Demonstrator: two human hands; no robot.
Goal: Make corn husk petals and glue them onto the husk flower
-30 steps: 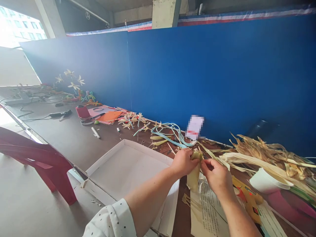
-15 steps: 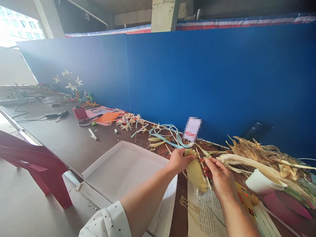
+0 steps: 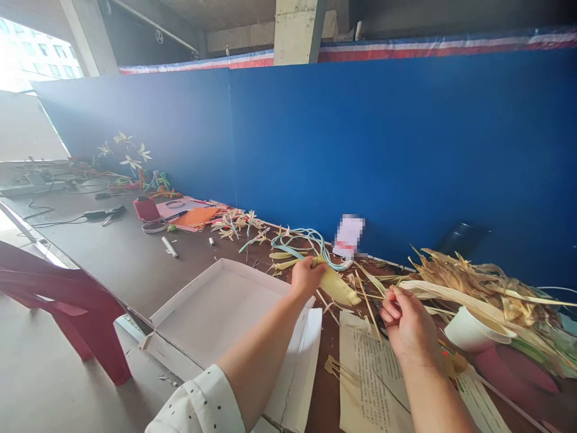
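My left hand [image 3: 305,278] is closed on one end of a pale yellow corn husk strip [image 3: 339,287], which slants down to the right over the brown table. My right hand [image 3: 406,322] is curled shut a little to the right, apart from that strip, pinching a thin straw-like sliver [image 3: 367,304]. Below both hands lies a printed paper sheet [image 3: 369,385].
A white shallow cardboard tray [image 3: 225,313] lies at my left. Dried husks [image 3: 487,285] and a white cup [image 3: 475,329] sit at the right. Light blue ribbon [image 3: 311,243], small husk flowers, an orange sheet [image 3: 196,215], cables and a red chair [image 3: 58,294] are further left. A blue partition [image 3: 360,150] backs the table.
My left hand has carried the husk strip up and to the left, away from my right hand. The right hand let go of that strip and drew slightly down-right.
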